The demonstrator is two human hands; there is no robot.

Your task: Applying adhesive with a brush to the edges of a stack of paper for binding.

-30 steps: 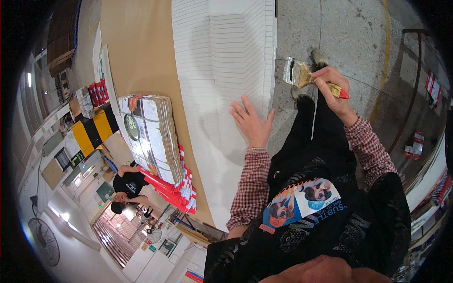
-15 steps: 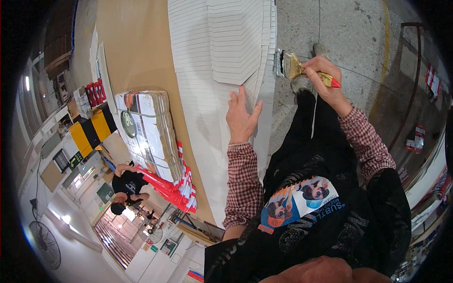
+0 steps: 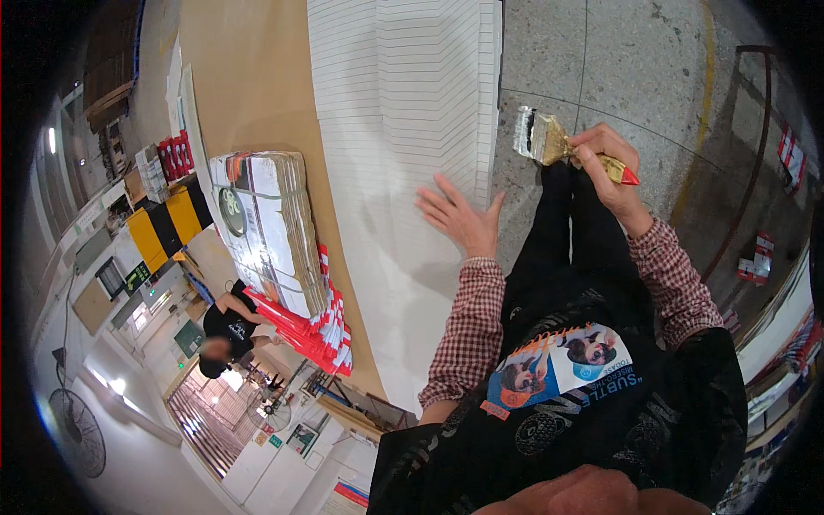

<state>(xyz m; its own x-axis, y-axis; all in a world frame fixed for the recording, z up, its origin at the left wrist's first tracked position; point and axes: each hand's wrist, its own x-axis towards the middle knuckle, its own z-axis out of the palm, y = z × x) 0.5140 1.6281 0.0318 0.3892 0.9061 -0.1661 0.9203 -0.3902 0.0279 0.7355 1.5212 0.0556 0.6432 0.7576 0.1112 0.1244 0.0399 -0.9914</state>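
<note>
Compared with a second ago, my left hand (image 3: 459, 219) has slid down and outward across the white sheets (image 3: 403, 112): earlier it lay flatter on the stack with fingers pointing up the pile, and now it is spread open, fingers splayed, gripping nothing, and resting near the stack's right edge. The right hand (image 3: 605, 167) has kept its closed grip on the brush (image 3: 558, 146) throughout; the brush sat close to the stack's edge half a second ago and now hangs a little further out over the concrete floor (image 3: 601, 60), bristles pointing left toward the sheets but apart from them. My reading: the brush is between strokes, lifted off, while the left hand steadies or shifts the fanned edges. The sheets themselves are white, stacked with each edge stepped back from the next, so the top shows a fine ladder of parallel lines; they lie on a brown board (image 3: 249, 94) that runs along their left side. The brush has a pale, wet-looking bristle head, a metal ferrule and a yellow handle with a red tip. Further left stands a wrapped bundle (image 3: 270, 223) of printed stock over red-and-white pieces (image 3: 322, 330). Another person (image 3: 227, 322) in black works well beyond it.
</note>
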